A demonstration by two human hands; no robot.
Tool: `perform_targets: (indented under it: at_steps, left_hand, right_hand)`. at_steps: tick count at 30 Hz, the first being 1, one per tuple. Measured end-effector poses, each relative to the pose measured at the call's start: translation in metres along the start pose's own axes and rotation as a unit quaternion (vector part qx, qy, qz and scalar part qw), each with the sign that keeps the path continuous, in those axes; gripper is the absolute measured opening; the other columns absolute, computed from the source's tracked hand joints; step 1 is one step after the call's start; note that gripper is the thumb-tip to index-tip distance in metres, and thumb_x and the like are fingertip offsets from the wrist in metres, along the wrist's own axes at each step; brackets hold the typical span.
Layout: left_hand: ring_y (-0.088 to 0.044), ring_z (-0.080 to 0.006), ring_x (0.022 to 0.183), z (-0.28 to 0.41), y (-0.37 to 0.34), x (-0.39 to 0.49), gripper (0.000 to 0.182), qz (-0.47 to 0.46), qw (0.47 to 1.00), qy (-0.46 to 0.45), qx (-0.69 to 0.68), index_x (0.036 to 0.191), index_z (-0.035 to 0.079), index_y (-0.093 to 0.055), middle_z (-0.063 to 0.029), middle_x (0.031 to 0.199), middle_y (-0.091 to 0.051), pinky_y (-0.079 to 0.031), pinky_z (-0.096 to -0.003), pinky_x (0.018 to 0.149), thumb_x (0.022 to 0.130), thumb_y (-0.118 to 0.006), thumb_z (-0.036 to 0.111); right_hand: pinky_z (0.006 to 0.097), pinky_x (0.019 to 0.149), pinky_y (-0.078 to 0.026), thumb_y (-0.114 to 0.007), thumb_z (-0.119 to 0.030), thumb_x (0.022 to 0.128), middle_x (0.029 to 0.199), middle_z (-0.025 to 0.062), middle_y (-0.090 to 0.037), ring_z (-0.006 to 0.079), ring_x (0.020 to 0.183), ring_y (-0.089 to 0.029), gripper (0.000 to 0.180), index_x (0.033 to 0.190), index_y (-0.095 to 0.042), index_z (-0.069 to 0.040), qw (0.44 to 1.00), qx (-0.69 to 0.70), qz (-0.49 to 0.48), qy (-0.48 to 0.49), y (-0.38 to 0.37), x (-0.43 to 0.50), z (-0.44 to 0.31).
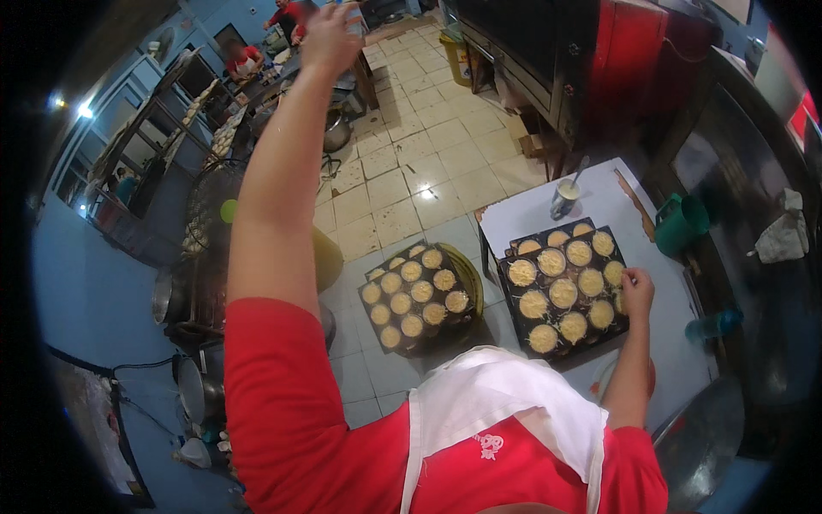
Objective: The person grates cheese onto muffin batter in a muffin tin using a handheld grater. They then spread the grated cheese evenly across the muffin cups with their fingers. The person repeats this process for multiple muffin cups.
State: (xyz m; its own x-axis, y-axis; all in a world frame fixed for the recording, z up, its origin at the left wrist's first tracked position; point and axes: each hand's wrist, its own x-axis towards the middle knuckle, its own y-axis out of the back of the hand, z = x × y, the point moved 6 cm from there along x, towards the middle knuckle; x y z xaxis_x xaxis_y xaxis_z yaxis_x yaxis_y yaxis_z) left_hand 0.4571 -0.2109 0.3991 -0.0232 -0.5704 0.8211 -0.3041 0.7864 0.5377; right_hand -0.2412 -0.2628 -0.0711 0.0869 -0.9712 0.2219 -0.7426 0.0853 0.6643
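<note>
My right hand point(637, 295) is over the right edge of a dark baking tray point(523, 331), its fingers bent and drawn together; whether they pinch anything is too small to tell. Round pale-yellow cakes point(563, 293) fill the tray, several with shredded topping that looks like grated cheese. Part of another tray of cakes point(557, 238) shows beneath its far edge. High up at the top of the view, my left hand point(331, 38) is raised on an outstretched arm, slightly blurred, with no object visible in it. It is far from both trays.
Another filled tray point(411, 295) rests on a round yellowish container point(472, 273) left of the white table point(514, 218). A cup with a spoon point(565, 198), a green pitcher point(682, 225) and a teal bottle point(713, 326) stand around the table. Two people work at the far bench; an oven point(514, 58) stands beyond.
</note>
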Motion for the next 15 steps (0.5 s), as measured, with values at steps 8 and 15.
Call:
perform_targets:
  at_steps: [8,15]
  left_hand:
    - [-0.049,-0.0374,0.152,-0.212,0.014,-0.052,0.088,-0.307,0.8,0.497,0.137,0.172,0.026,-0.016,-0.0137,0.172,-0.041,-0.039,-0.0527,0.126,0.103,-0.065,0.047]
    - [-0.045,-0.031,0.158,-0.218,0.02,-0.057,0.105,-0.301,0.785,0.536,0.078,0.177,0.024,0.011,-0.0177,0.18,-0.028,-0.035,-0.0516,0.129,0.104,-0.059,0.052]
  right_hand:
    - [0.0389,0.079,-0.057,-0.077,-0.011,0.093,0.097,0.0122,-0.071,0.0268,0.085,-0.07,0.015,0.104,-0.077,-0.001,0.999,0.038,0.02,-0.002,-0.005,-0.013,-0.001]
    - [0.0391,0.079,-0.056,-0.077,-0.013,0.094,0.098,0.0116,-0.072,0.0262,0.084,-0.069,0.017,0.104,-0.077,0.0,0.999,0.034,0.027,-0.025,-0.001,-0.017,-0.006]
